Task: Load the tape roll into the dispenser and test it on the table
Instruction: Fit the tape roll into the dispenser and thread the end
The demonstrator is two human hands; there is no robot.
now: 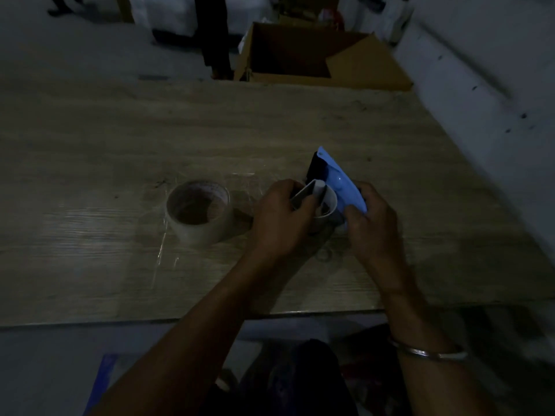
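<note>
A blue tape dispenser is held upright just above the wooden table, right of centre. My right hand grips its blue side from the right. My left hand grips its left side, fingers on a pale flap and the white round hub. A roll of clear tape lies flat on the table to the left of my hands, apart from them. The dispenser's lower part is hidden behind my hands.
An open cardboard box stands on the floor beyond the table's far edge. A pale wall runs along the right. Strips of clear tape are stuck to the table near the roll. The scene is dim.
</note>
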